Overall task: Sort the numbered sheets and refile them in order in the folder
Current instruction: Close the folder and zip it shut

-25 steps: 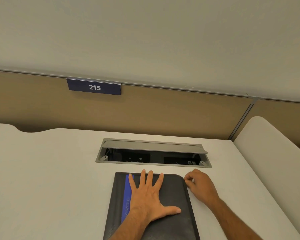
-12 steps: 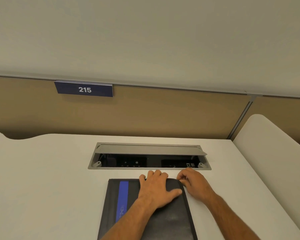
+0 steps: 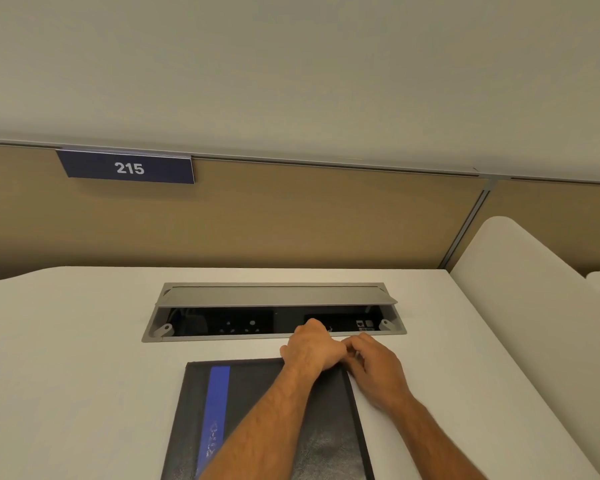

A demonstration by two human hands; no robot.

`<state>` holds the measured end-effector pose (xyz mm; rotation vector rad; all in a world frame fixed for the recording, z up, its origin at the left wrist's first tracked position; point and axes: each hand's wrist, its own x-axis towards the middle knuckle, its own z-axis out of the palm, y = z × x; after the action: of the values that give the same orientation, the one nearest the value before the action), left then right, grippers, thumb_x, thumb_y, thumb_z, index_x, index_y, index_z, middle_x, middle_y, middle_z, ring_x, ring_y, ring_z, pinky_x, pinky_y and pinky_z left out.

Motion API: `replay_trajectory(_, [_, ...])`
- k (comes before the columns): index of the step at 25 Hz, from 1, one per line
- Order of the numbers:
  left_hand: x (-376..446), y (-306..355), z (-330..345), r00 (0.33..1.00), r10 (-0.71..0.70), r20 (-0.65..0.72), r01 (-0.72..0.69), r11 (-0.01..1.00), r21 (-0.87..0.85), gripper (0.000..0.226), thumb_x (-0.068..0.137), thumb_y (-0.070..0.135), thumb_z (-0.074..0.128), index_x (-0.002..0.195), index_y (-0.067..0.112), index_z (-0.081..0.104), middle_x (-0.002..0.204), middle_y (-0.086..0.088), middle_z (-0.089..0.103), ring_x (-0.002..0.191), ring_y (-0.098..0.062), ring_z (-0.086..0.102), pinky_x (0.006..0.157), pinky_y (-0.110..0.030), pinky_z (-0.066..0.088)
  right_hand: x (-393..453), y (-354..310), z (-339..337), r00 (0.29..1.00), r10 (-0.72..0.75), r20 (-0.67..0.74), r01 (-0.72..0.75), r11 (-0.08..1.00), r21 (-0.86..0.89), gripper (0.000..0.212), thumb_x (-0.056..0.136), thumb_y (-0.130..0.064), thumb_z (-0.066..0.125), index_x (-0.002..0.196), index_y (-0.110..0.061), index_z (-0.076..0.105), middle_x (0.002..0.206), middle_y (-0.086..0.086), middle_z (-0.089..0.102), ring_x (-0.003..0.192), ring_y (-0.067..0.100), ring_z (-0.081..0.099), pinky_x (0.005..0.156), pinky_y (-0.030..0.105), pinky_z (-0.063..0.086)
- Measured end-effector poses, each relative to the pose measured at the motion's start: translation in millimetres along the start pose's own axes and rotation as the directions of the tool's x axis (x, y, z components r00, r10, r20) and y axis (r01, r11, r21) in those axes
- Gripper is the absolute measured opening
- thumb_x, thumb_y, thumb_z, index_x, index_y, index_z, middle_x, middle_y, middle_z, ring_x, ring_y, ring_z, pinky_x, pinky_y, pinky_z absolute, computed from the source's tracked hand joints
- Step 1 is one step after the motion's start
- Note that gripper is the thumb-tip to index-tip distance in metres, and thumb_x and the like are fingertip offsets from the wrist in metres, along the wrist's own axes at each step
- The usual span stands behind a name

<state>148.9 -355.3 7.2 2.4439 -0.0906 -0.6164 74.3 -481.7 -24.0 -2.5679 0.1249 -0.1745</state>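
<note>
Folder (image 3: 257,420) lies closed, flat on surface (image 3: 66,358), near you. Left hand (image 3: 312,348) curled over its far right corner, steadying; right hand (image 3: 374,365) pinches there, likely zipper pull. Sheets unseen.

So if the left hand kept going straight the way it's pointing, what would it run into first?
Probably the open cable box sunk into the desk. The left hand, at the far right corner of the folder, points away from the person, and its knuckles already overlap the box's near rim. Depth is hard to judge.
</note>
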Motion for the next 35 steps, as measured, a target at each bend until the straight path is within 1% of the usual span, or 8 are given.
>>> replay_trajectory(5, [8, -2, -3, 0.999, -0.042, 0.024, 0.043, 0.998, -0.055, 0.028, 0.081, 0.026, 0.075, 0.102, 0.015, 0.061, 0.095, -0.003, 0.061, 0.093, -0.02, 0.062, 0.094, -0.04, 0.053, 1, -1, 2, 0.996, 0.076, -0.05, -0.073, 0.996, 0.052, 0.007, 0.091, -0.03, 0.071, 0.091, -0.026, 0.066, 0.085, -0.013, 0.064, 0.073, 0.006, 0.058, 0.067, 0.008, 0.044])
replay_trajectory(8, [8, -1, -4, 0.999, -0.049, 0.011, 0.049, 0.997, -0.062, 0.02, 0.085, 0.023, 0.071, 0.1, 0.015, 0.06, 0.091, -0.003, 0.059, 0.093, -0.02, 0.061, 0.095, -0.039, 0.053, -1, 1, 3, 0.994, 0.102, -0.034, -0.098, 0.991, 0.092, 0.005, 0.09, -0.027, 0.073, 0.089, -0.027, 0.068, 0.083, -0.012, 0.066, 0.074, 0.008, 0.061, 0.069, 0.009, 0.047])
replay_trajectory(12, [5, 0, -4, 0.999, -0.031, 0.011, 0.032, 0.999, -0.041, 0.027, 0.081, 0.028, 0.075, 0.102, 0.015, 0.062, 0.095, -0.004, 0.062, 0.093, -0.021, 0.064, 0.093, -0.04, 0.055, 0, 3, 1, 0.993, 0.119, -0.013, -0.116, 0.979, 0.171, 0.014, 0.094, -0.017, 0.065, 0.086, -0.027, 0.07, 0.085, -0.008, 0.069, 0.08, 0.011, 0.064, 0.076, 0.019, 0.051])
replay_trajectory(17, [3, 3, -10, 0.999, 0.002, 0.039, -0.001, 1.0, -0.015, 0.022, 0.079, 0.025, 0.075, 0.089, 0.014, 0.059, 0.085, -0.003, 0.059, 0.088, -0.019, 0.063, 0.087, -0.036, 0.056, -7, -7, 2, 0.995, 0.092, 0.025, -0.094, 0.991, 0.094, 0.02, 0.088, -0.038, 0.071, 0.072, -0.031, 0.062, 0.075, -0.013, 0.062, 0.079, 0.008, 0.055, 0.067, 0.016, 0.038])
replay_trajectory(21, [-4, 5, -9, 1.0, 0.027, 0.007, -0.027, 1.0, 0.002, 0.02, 0.082, 0.027, 0.072, 0.087, 0.017, 0.055, 0.083, -0.001, 0.056, 0.093, -0.021, 0.064, 0.09, -0.038, 0.056, -11, -9, 2, 0.994, 0.105, 0.034, -0.11, 0.976, 0.188, 0.028, 0.093, -0.03, 0.068, 0.069, -0.032, 0.055, 0.075, -0.012, 0.059, 0.082, 0.008, 0.05, 0.068, 0.018, 0.036])
replay_trajectory(27, [-6, -7, -16, 0.99, 0.085, -0.11, -0.086, 0.996, -0.005, 0.018, 0.095, 0.027, 0.064, 0.095, 0.015, 0.051, 0.09, 0.0, 0.054, 0.085, -0.013, 0.055, 0.077, -0.023, 0.046, -11, -9, 2, 0.992, 0.118, 0.044, -0.124, 0.974, 0.19, 0.028, 0.094, -0.028, 0.066, 0.069, -0.033, 0.055, 0.077, -0.012, 0.059, 0.084, 0.008, 0.051, 0.068, 0.018, 0.036])
replay_trajectory(31, [-6, -20, -25, 0.993, 0.035, -0.116, -0.037, 0.999, -0.018, 0.017, 0.094, 0.028, 0.064, 0.095, 0.015, 0.053, 0.086, 0.0, 0.055, 0.085, -0.014, 0.057, 0.083, -0.026, 0.051, -12, -8, 3, 0.993, 0.114, 0.03, -0.118, 0.976, 0.184, 0.028, 0.094, -0.028, 0.066, 0.069, -0.031, 0.056, 0.077, -0.011, 0.06, 0.083, 0.009, 0.052, 0.067, 0.016, 0.037])
replay_trajectory(35, [-4, -37, -39, 0.992, -0.047, -0.115, 0.044, 0.999, -0.029, 0.018, 0.09, 0.03, 0.067, 0.094, 0.017, 0.055, 0.082, 0.001, 0.054, 0.093, -0.019, 0.06, 0.096, -0.039, 0.052, -12, -7, 5, 0.992, 0.122, 0.022, -0.124, 0.976, 0.178, 0.028, 0.094, -0.028, 0.066, 0.069, -0.032, 0.055, 0.077, -0.01, 0.061, 0.082, 0.011, 0.054, 0.067, 0.015, 0.038])
